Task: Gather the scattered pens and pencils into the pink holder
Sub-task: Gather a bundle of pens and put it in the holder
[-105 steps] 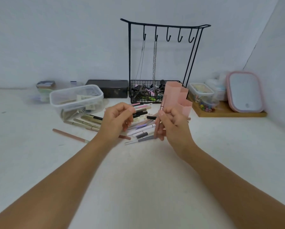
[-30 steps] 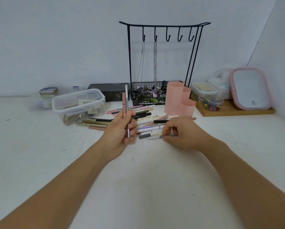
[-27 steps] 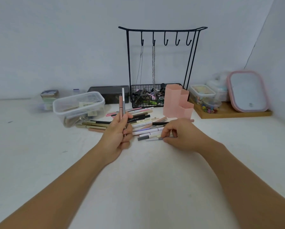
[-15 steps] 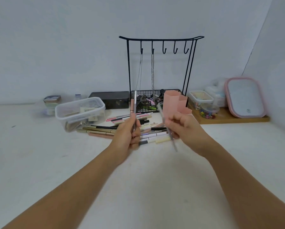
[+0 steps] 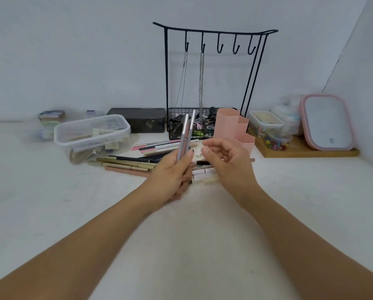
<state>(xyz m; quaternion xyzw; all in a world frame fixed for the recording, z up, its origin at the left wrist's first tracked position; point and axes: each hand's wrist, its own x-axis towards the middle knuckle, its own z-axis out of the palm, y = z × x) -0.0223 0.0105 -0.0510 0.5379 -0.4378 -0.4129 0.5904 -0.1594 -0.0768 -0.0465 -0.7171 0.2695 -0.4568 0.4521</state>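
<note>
The pink holder stands upright on the white table, at about 1 o'clock from the hands and just in front of the black wire rack. A person's left hand grips a small bundle of pens upright, fingers and thumb curled round the lower shafts, silver tips pointing to 12 o'clock; how many pens it holds is hard to tell, as they overlap. The right hand, just beside it at 3 o'clock, holds nothing, its fingers loosely curled and slightly spread. Behind both hands the scattered pens and pencils lie in a loose pile on the table, several partly hidden by the hands. At 10 o'clock sits a clear plastic box, its contents blurred. At 2 o'clock a wooden tray carries small containers too indistinct to identify.
</note>
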